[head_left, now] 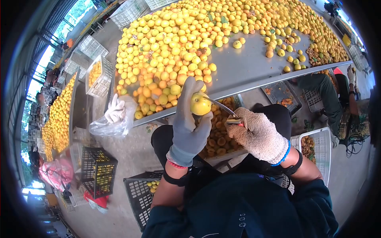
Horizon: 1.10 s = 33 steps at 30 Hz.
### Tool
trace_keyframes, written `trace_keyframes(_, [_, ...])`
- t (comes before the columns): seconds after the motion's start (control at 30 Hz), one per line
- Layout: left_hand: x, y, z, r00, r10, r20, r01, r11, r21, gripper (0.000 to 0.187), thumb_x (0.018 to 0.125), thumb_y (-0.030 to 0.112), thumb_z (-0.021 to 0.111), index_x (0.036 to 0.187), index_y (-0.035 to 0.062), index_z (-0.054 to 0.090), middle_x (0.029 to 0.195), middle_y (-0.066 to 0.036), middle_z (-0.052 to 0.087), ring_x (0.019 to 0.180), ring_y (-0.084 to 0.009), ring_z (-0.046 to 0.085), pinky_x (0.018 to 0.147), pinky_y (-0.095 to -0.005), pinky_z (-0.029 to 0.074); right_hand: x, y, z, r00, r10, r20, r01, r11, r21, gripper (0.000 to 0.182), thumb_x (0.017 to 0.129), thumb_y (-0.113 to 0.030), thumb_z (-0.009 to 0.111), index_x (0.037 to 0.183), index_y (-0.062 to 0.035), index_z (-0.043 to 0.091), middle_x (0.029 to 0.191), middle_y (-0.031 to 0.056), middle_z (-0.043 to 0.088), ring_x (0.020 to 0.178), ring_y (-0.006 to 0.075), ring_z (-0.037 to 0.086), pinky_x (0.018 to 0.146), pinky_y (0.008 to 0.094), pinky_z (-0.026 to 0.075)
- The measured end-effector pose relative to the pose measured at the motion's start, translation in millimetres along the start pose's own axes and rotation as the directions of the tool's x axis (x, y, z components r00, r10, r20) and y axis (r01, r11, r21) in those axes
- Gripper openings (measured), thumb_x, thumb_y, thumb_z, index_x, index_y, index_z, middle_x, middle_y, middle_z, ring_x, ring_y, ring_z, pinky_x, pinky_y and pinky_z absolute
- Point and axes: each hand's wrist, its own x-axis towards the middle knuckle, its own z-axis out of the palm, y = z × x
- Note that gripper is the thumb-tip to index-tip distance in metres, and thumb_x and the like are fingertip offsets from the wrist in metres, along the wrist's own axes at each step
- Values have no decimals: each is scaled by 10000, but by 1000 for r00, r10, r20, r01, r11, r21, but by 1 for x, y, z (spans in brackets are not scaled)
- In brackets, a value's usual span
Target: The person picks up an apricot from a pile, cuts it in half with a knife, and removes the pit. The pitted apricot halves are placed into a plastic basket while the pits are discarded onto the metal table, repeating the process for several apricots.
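My left hand (189,125), in a grey coated glove, grips a yellow apricot (200,104) between thumb and fingers, in front of the table edge. My right hand (258,133), in a fuzzy beige glove with a blue cuff, is closed on a knife (222,106). The knife's thin blade reaches left to the top of the apricot, and part of its reddish handle shows at the fist. Below my hands, between my knees, a crate of cut apricots (217,137) is partly hidden by the gloves.
A metal table (238,75) bears a large heap of whole apricots (166,39). At its left corner hang a plastic bag (115,125) and white gloves (115,109). A black crate (143,198) stands by my left leg, a white crate (323,154) at right. A co-worker's leg (327,95) is at right.
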Motion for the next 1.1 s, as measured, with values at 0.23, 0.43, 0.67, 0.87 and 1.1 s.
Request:
trace_keyframes(0.23, [3,11,-9,964,254,77,-262,859,441,722,788,-59,540,1485,-54,347,1417,-243,484,1299,-364,490,1090,-426,408,-6,-20,-13,994,92,65,-81,984,-158,187,888,-150,676,1042,-48,644,734,139,672,707,281,704,660,366,526])
trace_keyframes(0.43, [5,21,-15,954,269,130,-299,832,467,665,779,-57,558,1433,-40,432,1379,-236,512,1244,-402,525,1047,-438,452,-11,-22,-21,998,8,66,4,983,-181,238,909,-285,666,993,-68,617,815,204,664,795,425,666,662,470,531])
trace_keyframes(0.67, [1,31,-17,972,193,135,-223,939,262,682,809,-51,521,1474,-47,370,1350,-224,531,1142,-294,586,1006,-406,475,-22,-23,-15,992,-31,122,60,968,-244,259,913,-301,665,1003,-71,585,801,188,663,780,423,667,650,474,532])
trace_keyframes(0.87, [-14,42,0,990,-113,83,129,966,-223,693,858,-54,476,1522,-36,277,1379,-215,514,1108,-231,629,954,-359,530,-20,-17,15,998,11,56,3,973,-231,270,909,-323,674,982,-86,567,787,136,677,762,393,681,626,462,543])
trace_keyframes(1.1, [-11,46,-8,981,-167,102,195,820,-538,604,921,-10,417,1505,-70,276,1421,-257,454,1181,-272,608,1042,-392,483,-21,-20,13,984,30,177,-46,995,86,275,925,-317,671,1025,-75,587,773,135,661,673,333,678,568,417,533])
